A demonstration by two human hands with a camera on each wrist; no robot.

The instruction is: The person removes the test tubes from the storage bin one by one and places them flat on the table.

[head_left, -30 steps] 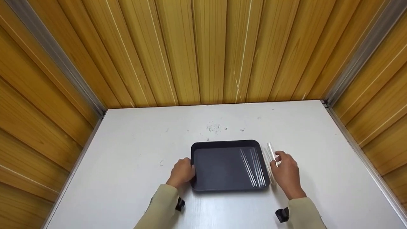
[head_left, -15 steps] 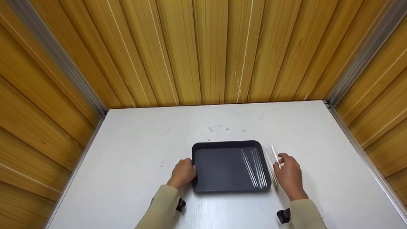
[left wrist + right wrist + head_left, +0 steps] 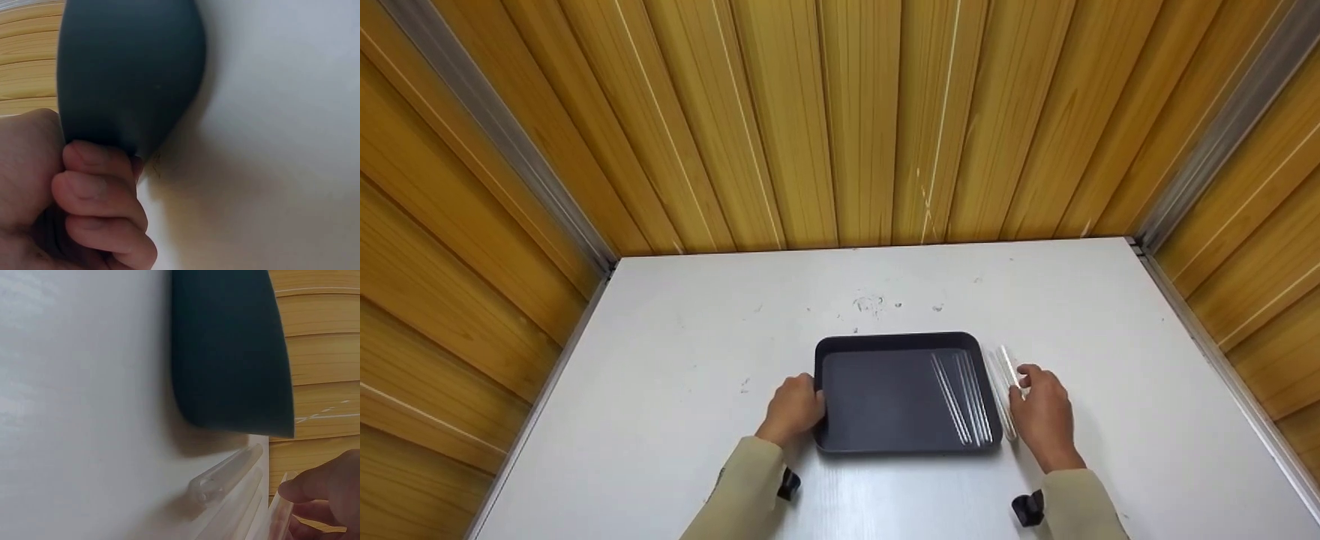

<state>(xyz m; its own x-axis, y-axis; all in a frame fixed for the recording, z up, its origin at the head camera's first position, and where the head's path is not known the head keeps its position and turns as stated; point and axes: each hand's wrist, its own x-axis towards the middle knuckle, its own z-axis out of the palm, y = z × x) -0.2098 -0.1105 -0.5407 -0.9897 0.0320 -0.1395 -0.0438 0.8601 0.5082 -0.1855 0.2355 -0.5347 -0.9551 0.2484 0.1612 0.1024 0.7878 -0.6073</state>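
My left hand (image 3: 793, 410) grips the left rim of a dark rectangular baking tray (image 3: 877, 397); in the left wrist view its fingers curl under the tray's corner. Several thin clear rods (image 3: 971, 397) lie in the tray's right part, roughly lengthwise. Just outside the right rim, my right hand (image 3: 1044, 412) pinches a clear tube (image 3: 279, 514) between thumb and fingers. Beside it on the table lie other clear tubes (image 3: 228, 478), and the nearest shows a rounded end in the right wrist view.
The white tabletop (image 3: 697, 322) has dark scuff marks (image 3: 870, 304) behind the tray. Yellow wood-patterned panels (image 3: 862, 127) stand at the back and both sides, with grey metal posts in the corners.
The right hand has brought the clear tube down and slightly right, close beside the tubes along the tray's edge. My left hand keeps its grip on the tray.
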